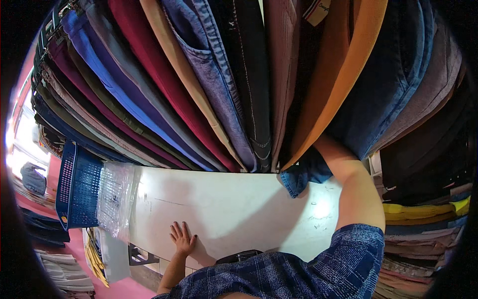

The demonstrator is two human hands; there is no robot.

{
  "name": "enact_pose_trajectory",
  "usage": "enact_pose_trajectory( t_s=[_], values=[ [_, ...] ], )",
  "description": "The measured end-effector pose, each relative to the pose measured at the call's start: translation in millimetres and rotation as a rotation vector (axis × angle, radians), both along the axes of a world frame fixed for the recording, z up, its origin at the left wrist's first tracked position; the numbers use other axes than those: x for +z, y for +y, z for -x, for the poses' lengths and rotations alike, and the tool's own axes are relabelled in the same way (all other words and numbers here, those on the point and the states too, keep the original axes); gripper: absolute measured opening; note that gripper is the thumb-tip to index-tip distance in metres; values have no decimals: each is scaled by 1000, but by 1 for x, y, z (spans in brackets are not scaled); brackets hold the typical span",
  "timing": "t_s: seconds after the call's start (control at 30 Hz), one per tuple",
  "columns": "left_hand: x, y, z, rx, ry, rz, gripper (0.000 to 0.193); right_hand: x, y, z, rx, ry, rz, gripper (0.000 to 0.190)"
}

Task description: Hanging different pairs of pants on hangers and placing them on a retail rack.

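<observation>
My left hand (182,239) rests flat on the white tabletop (231,209), its fingers spread and nothing in them. My right forearm reaches up among hanging trousers, and the hand itself is hidden behind the cloth. Close to that arm hang mustard-orange trousers (338,86) and dark blue jeans (377,82). Below the orange pair, a bunched part of dark blue denim (306,173) lies at the table's far side, beside my forearm. What my right hand touches cannot be seen.
A row of trousers, burgundy (160,89) and blue (112,82) ones among them, hangs over the table's far side. At left stand a blue perforated plastic basket (80,187) and a clear plastic bag (115,198). Folded garments (418,239) are stacked at right.
</observation>
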State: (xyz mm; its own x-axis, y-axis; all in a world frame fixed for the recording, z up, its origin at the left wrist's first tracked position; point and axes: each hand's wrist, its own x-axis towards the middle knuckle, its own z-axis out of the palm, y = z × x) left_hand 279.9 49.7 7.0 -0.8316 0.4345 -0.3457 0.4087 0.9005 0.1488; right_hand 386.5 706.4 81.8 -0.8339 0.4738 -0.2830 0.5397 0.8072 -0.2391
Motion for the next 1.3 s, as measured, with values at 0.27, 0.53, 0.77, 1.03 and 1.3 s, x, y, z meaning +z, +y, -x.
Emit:
enact_pose_trajectory(
  t_s=[0.27, 0.53, 0.77, 1.03, 1.3],
  values=[
    [-2, -3, 1, -16, -56, 7, 82, -22, 15, 47, -371, 282, -180, 31],
    [-4, -5, 1, -7, 1, 14, 81, -32, -76, -10, 95, -55, -20, 31],
    [-7, -7, 3, -2, -62, -9, 81, -39, -68, -32, -249, 1075, 739, 31],
    [4, -15, -6, 14, 1, -125, 76, -64, -170, -100, -86, 466, 77, 42],
    [15, -86, -83, 139, 172, -133, 66, -89, -243, -174, -215, 285, -333, 51]
  ],
)
